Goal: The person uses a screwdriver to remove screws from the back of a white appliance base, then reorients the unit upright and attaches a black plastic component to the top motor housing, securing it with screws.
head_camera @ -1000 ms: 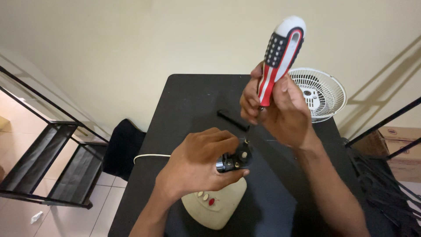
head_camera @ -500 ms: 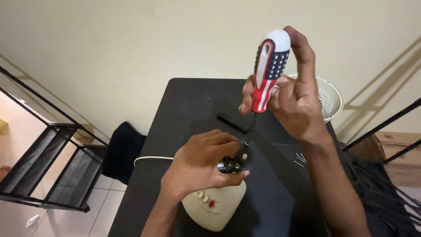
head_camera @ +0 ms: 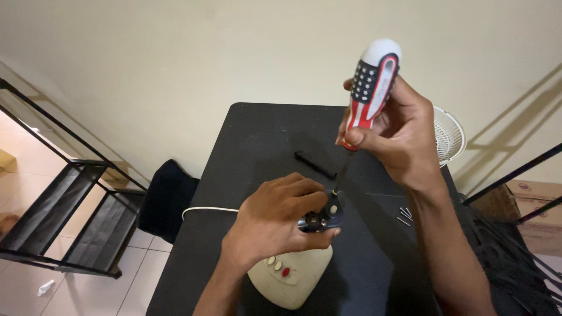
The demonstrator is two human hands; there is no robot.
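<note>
My right hand (head_camera: 398,137) grips a screwdriver (head_camera: 369,88) with a red, white and dark blue handle, held nearly upright; its thin shaft runs down to a small dark part (head_camera: 325,217). My left hand (head_camera: 278,219) closes over that dark part, which carries small pale studs and sits on top of a cream fan base (head_camera: 290,275) with several buttons, one of them red. Both stand on a black table (head_camera: 257,140).
A short black bar (head_camera: 315,164) lies on the table beyond my hands. Loose screws (head_camera: 404,215) lie at the right. A white cord (head_camera: 205,209) crosses the table's left edge. A white fan grille (head_camera: 448,136), black metal shelves (head_camera: 58,216) and a cardboard box (head_camera: 535,205) surround the table.
My right hand turned the screwdriver handle and regripped it, fingers closing back around it after being spread half a second ago. My left hand stayed on the dark part.
</note>
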